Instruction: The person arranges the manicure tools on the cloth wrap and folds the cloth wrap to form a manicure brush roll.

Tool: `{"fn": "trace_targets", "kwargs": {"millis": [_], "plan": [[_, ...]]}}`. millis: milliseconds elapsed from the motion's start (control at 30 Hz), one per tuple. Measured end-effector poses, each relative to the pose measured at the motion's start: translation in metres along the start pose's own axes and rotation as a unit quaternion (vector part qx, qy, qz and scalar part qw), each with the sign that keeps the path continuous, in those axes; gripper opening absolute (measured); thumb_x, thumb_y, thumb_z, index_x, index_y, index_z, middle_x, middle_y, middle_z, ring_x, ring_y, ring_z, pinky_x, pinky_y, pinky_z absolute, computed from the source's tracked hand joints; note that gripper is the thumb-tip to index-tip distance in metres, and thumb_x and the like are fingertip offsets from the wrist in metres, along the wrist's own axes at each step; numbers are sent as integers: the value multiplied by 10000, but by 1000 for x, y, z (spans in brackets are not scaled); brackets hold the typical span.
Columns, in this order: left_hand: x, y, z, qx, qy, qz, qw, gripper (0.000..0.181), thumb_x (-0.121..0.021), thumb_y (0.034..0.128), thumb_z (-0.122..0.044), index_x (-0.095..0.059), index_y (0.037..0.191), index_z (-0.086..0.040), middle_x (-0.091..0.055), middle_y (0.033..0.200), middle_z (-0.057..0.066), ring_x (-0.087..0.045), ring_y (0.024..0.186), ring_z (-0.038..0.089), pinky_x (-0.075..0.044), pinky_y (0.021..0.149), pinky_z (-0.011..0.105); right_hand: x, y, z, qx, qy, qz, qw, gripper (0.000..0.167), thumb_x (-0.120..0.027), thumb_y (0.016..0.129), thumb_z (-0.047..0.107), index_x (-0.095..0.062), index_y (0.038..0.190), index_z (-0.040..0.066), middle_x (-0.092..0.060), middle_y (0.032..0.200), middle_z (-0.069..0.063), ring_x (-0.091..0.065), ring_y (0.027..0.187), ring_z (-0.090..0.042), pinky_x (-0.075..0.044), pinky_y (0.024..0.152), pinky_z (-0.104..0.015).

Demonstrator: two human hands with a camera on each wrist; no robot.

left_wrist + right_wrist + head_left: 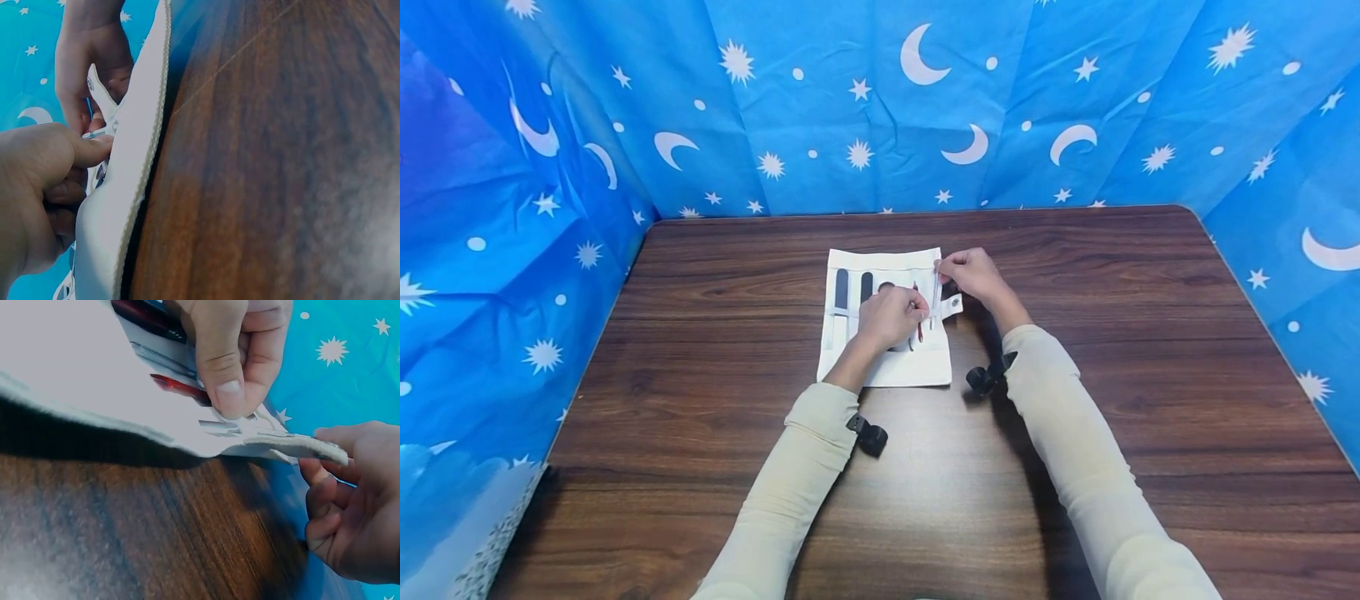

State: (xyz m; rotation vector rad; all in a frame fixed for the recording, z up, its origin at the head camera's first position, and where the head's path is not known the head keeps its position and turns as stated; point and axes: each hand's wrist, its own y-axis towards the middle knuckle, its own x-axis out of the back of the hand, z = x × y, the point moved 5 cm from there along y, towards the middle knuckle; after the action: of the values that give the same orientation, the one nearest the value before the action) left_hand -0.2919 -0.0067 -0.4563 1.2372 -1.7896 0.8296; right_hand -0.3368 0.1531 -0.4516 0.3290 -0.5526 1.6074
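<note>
A white tool case (883,376) lies unfolded on the table, with slim tools held in a row under its band. My left hand (891,317) reaches over the case; its thumb and forefinger pinch the band near the right edge, as the right wrist view shows. My right hand (976,273) is at the upper right corner and pinches the upper end of a thin metal tool (937,293). That tool's shaft (215,427) passes by the left thumb. The snap tab (952,306) sticks out to the right, beneath the right hand.
Two dark flat files (842,287) sit on the case's left side. A red tool (178,387) and a ridged metal one (162,357) lie beside the left fingers. Dark wooden table (715,333) surrounds the case. A blue star-patterned cloth (820,108) hangs behind it.
</note>
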Motion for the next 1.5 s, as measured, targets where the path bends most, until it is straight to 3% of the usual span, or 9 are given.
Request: {"fn": "trace_targets", "kwargs": {"millis": [133, 367, 533, 867, 1067, 1233, 1333, 1500], "plan": [[1, 0, 0, 21, -26, -38, 10000, 110, -671, 975, -307, -750, 913, -264, -550, 652, -114, -624, 783, 131, -499, 721, 347, -3, -6, 1, 4, -571, 260, 9980, 330, -589, 982, 262, -748, 971, -26, -659, 766, 1, -529, 820, -180, -390, 762, -267], [1, 0, -1, 35, -92, -42, 9999, 109, -666, 977, -292, -751, 920, -253, -577, 673, -112, -626, 787, 132, -501, 733, 355, -8, -18, 1, 118, -1198, 644, 9906, 312, -629, 960, 268, -781, 1019, 3, -716, 874, -58, -502, 749, -137, -373, 671, -238], [0, 0, -1, 51, -96, -53, 9999, 111, -663, 978, -294, -755, 934, -251, -607, 692, -104, -628, 783, 132, -499, 728, 349, -10, -25, 2, 226, -1330, 492, 9896, 282, -662, 943, 244, -790, 1040, 12, -772, 1036, -144, -547, 786, -153, -398, 694, -220], [0, 0, 0, 55, -86, -36, 9999, 111, -661, 979, -286, -753, 927, -251, -595, 692, -100, -611, 755, 124, -490, 718, 350, -11, -28, 1, 245, -1676, -4, 9856, 208, -750, 889, 250, -815, 968, 69, -794, 1001, -118, -641, 876, -224, -417, 730, -251], [0, 0, 2, -63, -366, 10, 9993, 117, -669, 977, -277, -771, 943, -231, -548, 637, -111, -529, 651, 89, -388, 600, 265, -7, -31, -1, 304, -1532, 39, 9877, 235, -706, 921, 249, -788, 1008, 47, -771, 1005, -136, -589, 868, -233, -402, 716, -261], [9, -3, 12, -388, -1180, 13, 9923, 162, -647, 984, -223, -787, 1016, -147, -467, 600, -73, -387, 523, 77, -303, 514, 231, -1, -40, -5, 323, -981, 212, 9944, 339, -604, 1000, 266, -715, 1167, -7, -729, 1081, -219, -670, 772, -187, -477, 655, -228], [24, -9, 26, -456, -1828, -51, 9821, 184, -641, 987, -178, -776, 1058, -76, -457, 612, -58, -371, 522, 80, -323, 527, 223, 2, -49, -12, 169, -517, 478, 9974, 409, -529, 1048, 289, -636, 1260, -44, -729, 1041, -259, -690, 647, -142, -524, 599, -230], [63, -17, 64, -104, -2511, -488, 9667, 172, -657, 973, -117, -753, 1058, -2, -484, 658, -41, -419, 574, 97, -352, 545, 226, 5, -71, -23, -228, 221, 1127, 9931, 442, -479, 1074, 292, -561, 1273, -94, -736, 855, -153, -647, 630, -80, -549, 622, -241]]}}
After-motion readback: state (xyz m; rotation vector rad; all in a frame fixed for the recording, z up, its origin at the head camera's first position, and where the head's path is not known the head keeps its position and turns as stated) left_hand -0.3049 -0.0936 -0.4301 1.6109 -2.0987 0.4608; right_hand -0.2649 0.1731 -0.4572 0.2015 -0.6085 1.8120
